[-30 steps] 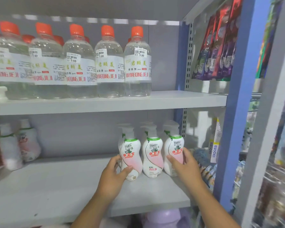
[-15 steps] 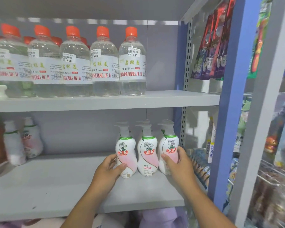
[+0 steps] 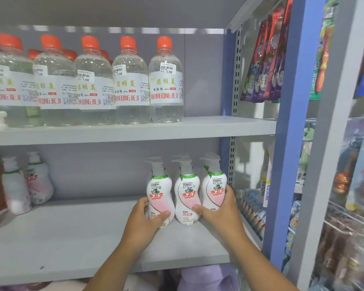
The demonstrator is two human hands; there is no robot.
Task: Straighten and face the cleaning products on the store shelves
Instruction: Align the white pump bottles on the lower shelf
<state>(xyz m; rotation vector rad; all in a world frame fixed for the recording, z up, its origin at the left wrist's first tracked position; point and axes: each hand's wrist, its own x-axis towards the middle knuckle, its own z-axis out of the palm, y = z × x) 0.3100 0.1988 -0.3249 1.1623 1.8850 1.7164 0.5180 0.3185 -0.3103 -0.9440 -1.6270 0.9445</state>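
Grip, left: left hand wrapped round the lower body of the left pump bottle, thumb across its pink front, fingers hidden behind it.
Grip, right: right hand clamped on the right pump bottle, thumb along its foot and reaching toward the middle pump bottle, fingers curled round the far side.
Landmark: blue upright post at the shelf's right end.
Where the bottles are: all three stand upright on the lower shelf, in a row just left of the post, touching or nearly so, labels turned outward; more pump heads show behind them, count hidden.
Handling, judged: rigid plastic, full by the look, so moderately heavy and stable at the base but top-heavy at the pump; smooth glossy skin may slip.
Where to hold, judged: the narrow waist or the lower body, never the pump neck, which could twist or press down.
Count, front row: three white-and-pink pump bottles.
Count, far from the post: two similar bottles at the left end of the same shelf, blurred, one leaning.
Count, upper shelf: five clear bottles with orange caps in front, further caps behind.
Step in hand, judged: squaring the row and its labels to the shelf edge.
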